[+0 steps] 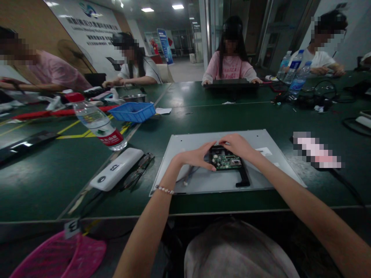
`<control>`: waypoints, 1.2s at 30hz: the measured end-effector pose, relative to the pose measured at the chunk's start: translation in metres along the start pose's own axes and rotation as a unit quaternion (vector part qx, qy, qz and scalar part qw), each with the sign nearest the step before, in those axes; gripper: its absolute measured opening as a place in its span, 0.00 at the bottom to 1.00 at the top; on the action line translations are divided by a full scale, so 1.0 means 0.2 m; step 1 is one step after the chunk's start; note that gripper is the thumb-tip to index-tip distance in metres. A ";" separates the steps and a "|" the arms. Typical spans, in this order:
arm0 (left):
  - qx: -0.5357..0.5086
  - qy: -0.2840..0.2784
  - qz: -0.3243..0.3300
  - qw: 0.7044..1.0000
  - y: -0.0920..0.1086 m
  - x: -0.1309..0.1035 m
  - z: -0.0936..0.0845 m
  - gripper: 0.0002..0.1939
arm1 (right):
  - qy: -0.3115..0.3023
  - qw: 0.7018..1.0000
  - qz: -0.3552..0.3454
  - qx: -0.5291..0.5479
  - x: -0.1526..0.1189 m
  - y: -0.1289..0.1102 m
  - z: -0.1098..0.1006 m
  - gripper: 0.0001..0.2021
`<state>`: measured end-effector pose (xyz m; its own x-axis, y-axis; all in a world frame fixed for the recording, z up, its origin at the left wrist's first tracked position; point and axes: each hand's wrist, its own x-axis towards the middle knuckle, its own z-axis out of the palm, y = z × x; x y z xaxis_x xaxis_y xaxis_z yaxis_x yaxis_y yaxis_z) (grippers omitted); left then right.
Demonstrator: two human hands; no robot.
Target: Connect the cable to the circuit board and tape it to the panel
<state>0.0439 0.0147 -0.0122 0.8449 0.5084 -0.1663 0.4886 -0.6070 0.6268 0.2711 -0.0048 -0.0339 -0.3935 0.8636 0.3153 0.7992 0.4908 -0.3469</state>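
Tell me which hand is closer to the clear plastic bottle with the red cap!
Left. The left hand is right of the bottle, beside the green circuit board; the right hand is farther right, near the board's far edge.

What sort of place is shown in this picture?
Probably a shared electronics workroom: there is an exposed circuit board, a pale flat panel, and a long green table with several people around it.

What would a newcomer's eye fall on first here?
Probably the green circuit board at the person's left hand and right hand, above a pale gray panel. Next, the red-capped water bottle left of the panel, then the bright pink basket at lower left.
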 end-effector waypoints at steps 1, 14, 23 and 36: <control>-0.002 -0.001 0.006 1.000 0.00 0.00 0.00 0.61 | -0.001 1.000 0.000 0.006 0.00 0.00 0.00 0.10; -0.015 0.010 0.027 0.999 0.01 0.01 0.00 0.61 | -0.007 1.000 -0.022 -0.007 0.01 -0.02 0.02 0.13; -0.013 0.009 0.020 1.000 0.03 0.00 0.00 0.61 | 0.000 0.998 -0.025 -0.051 -0.01 -0.06 0.00 0.15; 0.007 0.002 -0.005 1.000 0.02 0.00 0.00 0.63 | -0.019 0.999 -0.029 -0.030 -0.01 -0.05 0.03 0.12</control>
<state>0.0457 0.0126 -0.0105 0.8390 0.5172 -0.1690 0.4998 -0.6099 0.6149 0.2618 -0.0111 -0.0367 -0.4557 0.8385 0.2987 0.8003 0.5329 -0.2750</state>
